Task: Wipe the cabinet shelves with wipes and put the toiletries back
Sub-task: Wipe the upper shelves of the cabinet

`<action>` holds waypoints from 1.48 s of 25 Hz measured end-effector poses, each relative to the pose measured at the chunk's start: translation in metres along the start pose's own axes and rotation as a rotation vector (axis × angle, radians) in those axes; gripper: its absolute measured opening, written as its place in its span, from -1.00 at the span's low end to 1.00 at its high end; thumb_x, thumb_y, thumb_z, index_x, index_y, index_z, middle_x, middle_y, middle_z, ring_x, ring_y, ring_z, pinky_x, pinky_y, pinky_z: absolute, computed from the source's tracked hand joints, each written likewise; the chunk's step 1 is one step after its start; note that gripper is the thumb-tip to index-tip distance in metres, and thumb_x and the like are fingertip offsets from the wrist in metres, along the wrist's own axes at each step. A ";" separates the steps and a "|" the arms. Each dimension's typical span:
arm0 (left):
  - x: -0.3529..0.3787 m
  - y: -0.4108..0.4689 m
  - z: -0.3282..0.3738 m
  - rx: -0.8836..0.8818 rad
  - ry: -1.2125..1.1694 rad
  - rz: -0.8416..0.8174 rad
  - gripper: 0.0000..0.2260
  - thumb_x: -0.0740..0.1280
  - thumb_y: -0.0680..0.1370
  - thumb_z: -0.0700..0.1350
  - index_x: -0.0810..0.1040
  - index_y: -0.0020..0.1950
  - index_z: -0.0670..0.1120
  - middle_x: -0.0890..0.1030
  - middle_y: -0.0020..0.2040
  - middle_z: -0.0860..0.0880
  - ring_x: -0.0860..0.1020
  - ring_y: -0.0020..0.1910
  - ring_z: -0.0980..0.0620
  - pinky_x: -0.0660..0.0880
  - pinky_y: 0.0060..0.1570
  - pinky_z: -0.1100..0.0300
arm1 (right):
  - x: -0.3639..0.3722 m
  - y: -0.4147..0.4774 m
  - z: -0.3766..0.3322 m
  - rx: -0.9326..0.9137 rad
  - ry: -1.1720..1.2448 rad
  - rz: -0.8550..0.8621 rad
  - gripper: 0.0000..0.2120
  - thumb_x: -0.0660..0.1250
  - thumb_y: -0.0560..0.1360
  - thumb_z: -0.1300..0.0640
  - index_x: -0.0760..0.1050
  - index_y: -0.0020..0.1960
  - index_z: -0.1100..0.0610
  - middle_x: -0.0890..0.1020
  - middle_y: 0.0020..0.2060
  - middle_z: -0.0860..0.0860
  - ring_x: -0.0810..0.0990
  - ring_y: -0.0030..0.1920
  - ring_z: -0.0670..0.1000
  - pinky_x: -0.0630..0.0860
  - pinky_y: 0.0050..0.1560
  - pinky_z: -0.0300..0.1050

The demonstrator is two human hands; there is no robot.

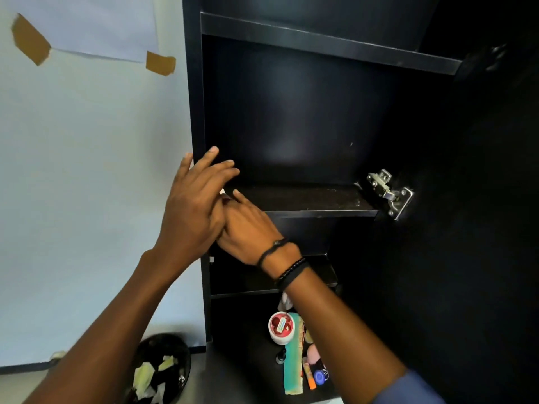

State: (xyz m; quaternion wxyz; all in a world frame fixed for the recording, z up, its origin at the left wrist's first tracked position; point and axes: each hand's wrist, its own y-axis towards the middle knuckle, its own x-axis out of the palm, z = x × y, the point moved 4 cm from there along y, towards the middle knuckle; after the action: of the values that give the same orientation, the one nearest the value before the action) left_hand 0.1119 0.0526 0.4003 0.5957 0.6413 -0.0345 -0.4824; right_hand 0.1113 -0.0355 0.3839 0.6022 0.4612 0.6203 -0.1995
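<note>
The black cabinet stands open, and its middle shelf (315, 199) is bare and dusty. My left hand (192, 205) is at that shelf's left front corner with its fingers spread, lying over my right hand (250, 231). My right hand, with dark bracelets on the wrist, reaches in from the right; its fingers are hidden under the left hand. A small white sliver (222, 191) shows between the hands; I cannot tell what it is. Toiletries lie on the cabinet floor: a white jar with a red lid (281, 326), a green comb (293, 363), an orange tube (309, 377).
The upper shelf (320, 42) and the lower shelf (250, 290) hold nothing I can see. The cabinet door (466, 228) hangs open on the right from a metal hinge (389, 192). A black bin (163, 365) with crumpled wipes sits on the floor at lower left.
</note>
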 end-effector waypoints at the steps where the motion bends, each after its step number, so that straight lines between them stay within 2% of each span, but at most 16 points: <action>1: -0.001 0.002 -0.002 0.005 -0.001 -0.012 -0.57 0.05 0.46 -0.26 0.52 0.26 -0.17 0.53 0.30 -0.10 0.27 0.47 -0.06 0.01 0.51 -0.10 | -0.006 -0.002 0.018 0.070 0.001 -0.002 -0.69 0.14 0.57 0.15 0.42 0.29 0.18 0.55 0.22 0.15 0.47 0.26 0.15 0.18 0.43 -0.03; 4: 0.006 0.002 -0.003 0.031 0.055 -0.090 -0.56 0.01 0.49 -0.19 0.53 0.26 -0.13 0.53 0.30 -0.07 0.26 0.48 -0.04 -0.13 0.52 -0.08 | -0.041 -0.040 0.129 0.531 -0.125 0.092 -0.65 0.11 0.58 0.05 0.38 0.34 0.05 0.55 0.21 0.20 0.50 0.22 0.26 0.44 0.18 0.04; 6: 0.012 0.001 -0.001 0.028 0.078 -0.126 -0.57 0.02 0.50 -0.18 0.54 0.25 -0.09 0.53 0.31 -0.06 0.26 0.48 -0.04 -0.22 0.51 -0.07 | -0.068 -0.071 0.188 0.801 -0.226 0.091 -0.69 0.12 0.57 0.10 0.43 0.26 0.16 0.56 0.18 0.25 0.54 0.16 0.29 0.47 0.12 0.04; 7: 0.015 0.000 -0.001 0.021 0.083 -0.136 -0.59 0.05 0.49 -0.19 0.54 0.25 -0.08 0.53 0.31 -0.06 0.26 0.48 -0.04 -0.26 0.51 -0.06 | -0.073 -0.075 0.199 0.840 -0.234 0.072 -0.72 0.13 0.57 0.14 0.44 0.21 0.22 0.55 0.18 0.26 0.54 0.16 0.29 0.46 0.13 0.03; 11: 0.008 0.002 0.002 0.005 0.040 -0.117 -0.59 0.04 0.50 -0.19 0.55 0.23 -0.08 0.53 0.32 -0.05 0.26 0.48 -0.04 -0.24 0.50 -0.09 | -0.046 -0.030 0.155 0.704 -0.139 0.027 -0.70 0.12 0.57 0.16 0.43 0.20 0.32 0.48 0.24 0.32 0.45 0.23 0.32 0.39 0.21 0.03; 14: -0.002 0.011 0.011 0.037 0.099 -0.058 -0.61 0.04 0.51 -0.15 0.59 0.16 -0.10 0.58 0.25 -0.06 0.30 0.46 -0.07 -0.18 0.48 -0.21 | -0.018 0.005 0.069 0.362 -0.064 0.022 -0.71 0.14 0.55 0.23 0.42 0.24 0.27 0.50 0.21 0.24 0.49 0.18 0.26 0.41 0.10 -0.02; 18: 0.003 0.021 0.027 0.137 0.132 -0.106 -0.64 0.07 0.51 -0.15 0.62 0.13 -0.12 0.62 0.18 -0.08 0.39 0.41 -0.09 -0.10 0.50 -0.13 | -0.010 -0.008 0.011 0.018 -0.041 -0.011 -0.74 0.17 0.55 0.24 0.46 0.18 0.31 0.55 0.13 0.25 0.51 0.12 0.22 0.37 0.11 -0.05; 20: 0.013 0.020 0.027 0.155 0.124 -0.255 -0.66 0.12 0.49 -0.21 0.59 0.17 -0.10 0.63 0.18 -0.07 0.45 0.36 -0.07 -0.04 0.52 -0.06 | -0.021 -0.033 0.047 0.166 -0.115 0.103 -0.74 0.13 0.58 0.13 0.51 0.12 0.23 0.59 0.07 0.21 0.57 0.05 0.23 0.47 0.04 0.03; 22: 0.020 0.013 0.025 0.087 0.107 -0.418 -0.64 0.20 0.52 -0.25 0.52 0.29 -0.06 0.57 0.26 -0.06 0.41 0.38 -0.03 -0.14 0.51 0.08 | -0.038 -0.067 0.108 0.435 -0.328 0.176 -0.68 0.07 0.62 0.05 0.52 0.11 0.22 0.59 0.09 0.21 0.58 0.06 0.24 0.51 0.06 0.06; 24: 0.025 0.006 0.024 0.023 0.092 -0.495 -0.62 0.18 0.57 -0.21 0.42 0.39 -0.02 0.48 0.36 -0.02 0.37 0.41 -0.01 -0.19 0.42 0.20 | -0.060 -0.095 0.156 0.719 -0.483 0.091 -0.63 0.04 0.63 0.06 0.48 0.16 0.29 0.53 0.17 0.27 0.54 0.13 0.25 0.48 0.12 0.06; 26: 0.028 0.005 0.027 -0.032 0.105 -0.556 -0.61 0.15 0.61 -0.16 0.34 0.44 0.01 0.39 0.44 0.02 0.32 0.44 -0.02 -0.07 0.45 0.20 | -0.070 -0.098 0.176 0.869 -0.429 0.006 -0.65 0.08 0.61 0.09 0.46 0.19 0.31 0.48 0.21 0.27 0.52 0.16 0.24 0.47 0.14 0.05; 28: 0.026 0.008 0.031 -0.053 0.108 -0.567 -0.61 0.14 0.62 -0.14 0.31 0.46 0.03 0.35 0.47 0.04 0.29 0.46 -0.02 0.03 0.47 0.16 | -0.067 -0.082 0.167 0.836 -0.350 0.033 -0.74 0.18 0.54 0.20 0.49 0.16 0.27 0.52 0.18 0.24 0.54 0.16 0.25 0.49 0.11 0.02; 31: 0.019 0.015 0.034 -0.027 0.062 -0.464 -0.61 0.18 0.59 -0.20 0.38 0.43 -0.02 0.40 0.43 0.00 0.32 0.44 -0.01 0.06 0.47 0.16 | -0.043 -0.052 0.114 0.524 -0.210 0.158 -0.66 0.21 0.43 0.34 0.52 0.18 0.19 0.60 0.14 0.16 0.56 0.16 0.20 0.50 0.15 0.00; 33: 0.014 0.021 0.035 0.006 0.052 -0.347 -0.62 0.24 0.53 -0.25 0.48 0.35 -0.08 0.51 0.34 -0.06 0.41 0.38 -0.04 0.14 0.44 0.12 | -0.022 -0.034 0.064 0.333 -0.159 0.144 -0.71 0.23 0.45 0.34 0.52 0.15 0.21 0.63 0.07 0.16 0.60 0.07 0.19 0.52 0.05 -0.02; 35: 0.007 0.028 0.034 0.017 0.036 -0.231 -0.65 0.25 0.49 -0.25 0.55 0.27 -0.11 0.58 0.26 -0.10 0.49 0.32 -0.09 0.23 0.40 0.04 | -0.013 -0.021 0.029 0.275 -0.064 0.093 -0.82 0.23 0.48 0.33 0.53 0.05 0.28 0.64 -0.02 0.22 0.61 -0.02 0.24 0.48 -0.10 -0.03; 37: -0.006 0.039 0.036 0.072 0.024 -0.173 -0.60 0.15 0.47 -0.22 0.55 0.26 -0.11 0.56 0.28 -0.09 0.44 0.36 -0.08 0.24 0.42 -0.02 | -0.035 -0.017 0.025 0.229 0.061 0.257 -0.82 0.27 0.41 0.38 0.58 -0.03 0.29 0.67 -0.09 0.22 0.63 -0.06 0.24 0.46 -0.12 -0.09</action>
State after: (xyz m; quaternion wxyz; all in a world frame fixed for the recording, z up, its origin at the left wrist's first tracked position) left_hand 0.1059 0.0191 0.4411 0.5287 0.6686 0.0109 -0.5228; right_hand 0.1057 -0.0755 0.4063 0.5470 0.6083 0.5474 -0.1763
